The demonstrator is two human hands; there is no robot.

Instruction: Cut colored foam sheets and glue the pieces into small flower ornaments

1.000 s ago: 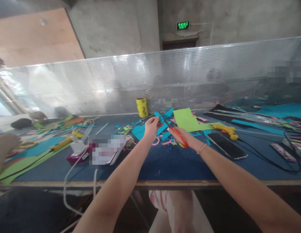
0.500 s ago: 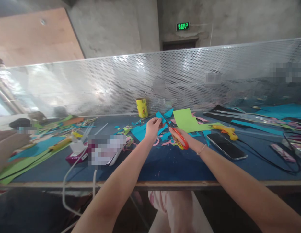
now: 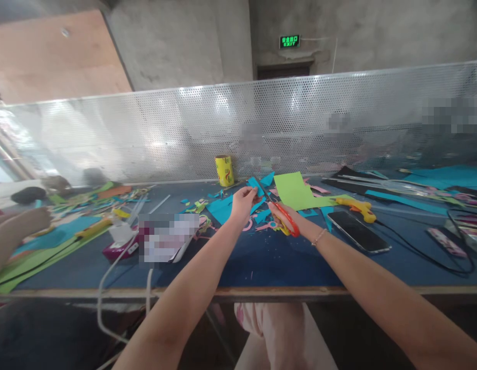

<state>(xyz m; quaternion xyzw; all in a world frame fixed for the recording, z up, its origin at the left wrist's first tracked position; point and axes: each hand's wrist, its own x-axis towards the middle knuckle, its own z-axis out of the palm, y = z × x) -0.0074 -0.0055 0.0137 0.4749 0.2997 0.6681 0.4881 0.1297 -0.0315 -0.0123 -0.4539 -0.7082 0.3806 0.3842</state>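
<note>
My left hand (image 3: 244,202) is closed in a pinch on a small piece of blue paper (image 3: 253,183), raised over the table. Red-and-yellow scissors (image 3: 291,222) are in my right hand (image 3: 279,213), fingers wrapped about the handles. Their blades point up and left, right beside the blue piece; whether they touch it I cannot tell. Beneath my hands lie a larger blue sheet (image 3: 220,208) and pink paper scraps (image 3: 266,226). A green sheet (image 3: 294,190) is just beyond my right hand.
A yellow tape roll (image 3: 224,171) stands by the perforated metal screen (image 3: 165,133). To the right lie a phone (image 3: 359,232) and a yellow glue gun (image 3: 356,208) with its cord. At left are a purple power strip (image 3: 120,249), cables, and another person's hand (image 3: 34,221).
My hands and the scissors hold almost the same position. At the far left, the other person's hand has shifted slightly to the right.
</note>
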